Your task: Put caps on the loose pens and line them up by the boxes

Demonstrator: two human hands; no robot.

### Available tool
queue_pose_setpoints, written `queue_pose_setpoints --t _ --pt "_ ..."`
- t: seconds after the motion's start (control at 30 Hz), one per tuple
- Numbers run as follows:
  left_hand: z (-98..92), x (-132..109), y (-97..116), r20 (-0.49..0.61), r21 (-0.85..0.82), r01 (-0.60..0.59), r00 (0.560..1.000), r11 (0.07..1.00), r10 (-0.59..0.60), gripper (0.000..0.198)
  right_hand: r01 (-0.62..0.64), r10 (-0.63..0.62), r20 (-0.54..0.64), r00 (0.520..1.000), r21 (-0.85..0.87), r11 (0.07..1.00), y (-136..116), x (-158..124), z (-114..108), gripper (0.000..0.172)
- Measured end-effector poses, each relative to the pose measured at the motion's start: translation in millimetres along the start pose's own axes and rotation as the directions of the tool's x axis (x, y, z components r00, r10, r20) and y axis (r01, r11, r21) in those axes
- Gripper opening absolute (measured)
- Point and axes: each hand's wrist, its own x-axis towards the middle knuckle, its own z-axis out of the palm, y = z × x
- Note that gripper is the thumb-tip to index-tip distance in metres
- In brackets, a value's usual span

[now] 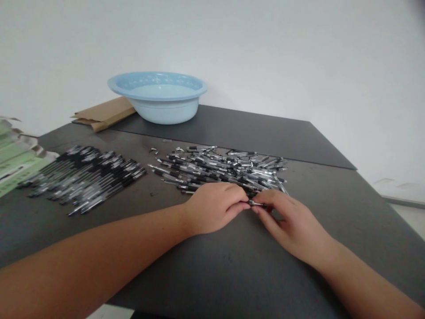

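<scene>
Between my two hands is a pen, with only a short stretch of its silvery body showing. My left hand is closed on its left part, thumb and fingers pinched together. The fingertips of my right hand pinch the other end, close to the left fingertips. Just beyond both hands lies a loose heap of black and clear pens, pointing mostly sideways. Off to the left, more pens lie side by side in slanted rows.
A light blue basin stands at the back of the dark table, beside a flat brown paper bag. Green-and-white boxes are stacked at the left edge. Small white bits lie behind the heap.
</scene>
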Motion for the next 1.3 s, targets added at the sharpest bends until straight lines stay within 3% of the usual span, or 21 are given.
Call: queue_pose_setpoints --t 0.13,0.57,0.77,0.9,1.0,1.1,1.2,1.3 --pt "0.7 -0.1 0.1 0.011 -0.002 0.006 1.000 1.000 -0.006 0.024 0.040 -0.040 0.017 0.999 0.010 0.999 2.3 0.7 -0.4 0.009" --pt "0.3 1.2 4.3 0.066 0.045 0.011 0.998 0.999 -0.014 0.028 -0.068 0.068 0.049 0.996 -0.006 0.998 -1.1 -1.1 5.5 0.009" --pt "-2.2 -0.3 13.0 -0.048 0.097 0.029 0.999 0.995 -0.025 0.022 -0.054 0.053 0.019 0.998 0.071 0.996 2.3 -3.7 2.1 0.016" --pt "-5.0 -1.9 16.5 -0.025 0.133 -0.041 0.999 0.990 0.044 0.032 -0.188 0.203 -0.085 0.975 0.158 0.969 9.5 2.8 -3.7 0.028" --pt "-2.3 -2.8 16.4 -0.027 0.159 -0.090 0.995 0.983 0.096 0.037 -0.310 0.330 -0.055 0.943 0.222 0.924 9.6 21.8 -6.9 0.037" --pt "3.2 -3.5 16.7 -0.066 0.194 -0.171 0.980 0.966 0.187 0.040 -0.294 0.304 -0.015 0.952 0.218 0.931 6.1 54.7 -4.5 0.034" --pt "7.4 -4.3 17.9 -0.118 0.213 -0.228 0.959 0.950 0.257 0.043 -0.250 0.248 0.036 0.968 0.072 0.965 8.0 98.7 6.9 0.025" --pt "9.6 -4.6 18.7 -0.143 0.212 -0.267 0.943 0.940 0.300 0.043 -0.263 0.269 0.116 0.956 -0.064 0.963 18.5 147.3 24.0 0.025"
